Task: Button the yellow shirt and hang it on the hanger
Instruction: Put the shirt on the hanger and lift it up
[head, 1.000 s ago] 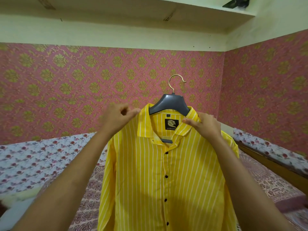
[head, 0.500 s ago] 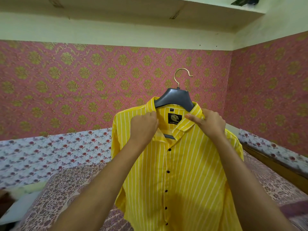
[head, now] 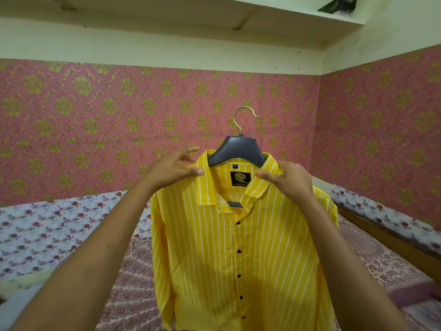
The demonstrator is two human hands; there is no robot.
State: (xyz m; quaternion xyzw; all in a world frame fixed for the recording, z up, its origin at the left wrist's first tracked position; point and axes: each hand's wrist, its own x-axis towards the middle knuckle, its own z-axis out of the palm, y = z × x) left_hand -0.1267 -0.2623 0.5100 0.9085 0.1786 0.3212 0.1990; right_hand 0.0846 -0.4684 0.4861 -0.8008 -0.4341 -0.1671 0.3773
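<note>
The yellow white-striped shirt (head: pixel 214 247) hangs in the air in front of me on a dark grey hanger (head: pixel 236 149) with a gold hook. Its black buttons are closed down the front and the collar stands open at the top. My right hand (head: pixel 290 181) grips the shirt's right collar and shoulder, thumb in front, and holds it up. My left hand (head: pixel 173 168) is at the left collar with its fingers spread and blurred; only the thumb lies on the collar edge.
A bed (head: pixel 133 290) with a maroon patterned cover lies below the shirt, with floral sheets (head: pixel 47 230) along the wall to the left and right. Pink patterned wallpaper (head: pixel 119 111) covers the walls. A concrete shelf (head: pixel 262 17) runs overhead.
My left hand went from the shoulder to gripping the left collar, and now has loosened with its fingers spread. The shirt and hanger stayed up in my right hand.
</note>
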